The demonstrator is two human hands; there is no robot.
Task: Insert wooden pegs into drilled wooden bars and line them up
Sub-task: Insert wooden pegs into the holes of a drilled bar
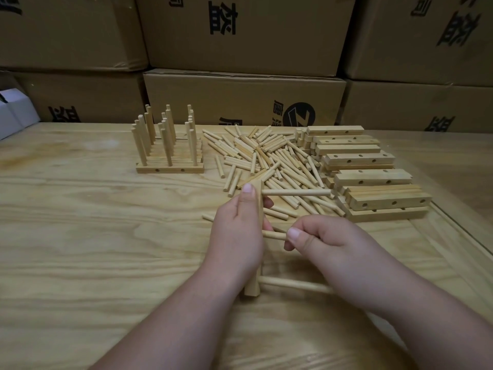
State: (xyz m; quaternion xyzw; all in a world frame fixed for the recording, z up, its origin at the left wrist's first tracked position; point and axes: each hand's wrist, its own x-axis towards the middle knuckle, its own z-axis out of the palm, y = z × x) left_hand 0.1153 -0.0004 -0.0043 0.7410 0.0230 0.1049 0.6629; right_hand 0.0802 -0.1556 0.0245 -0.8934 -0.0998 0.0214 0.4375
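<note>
A pale plywood table fills the view, with stacked cardboard boxes behind; nearest, the left hand grips a drilled wooden bar held on end, with pegs jutting rightward from it — a bottom peg and a top peg; the right hand pinches the middle peg at the bar; beyond lie a heap of loose pegs, a stack of empty bars at its right and, to the left, finished bars lined up with pegs upright.
</note>
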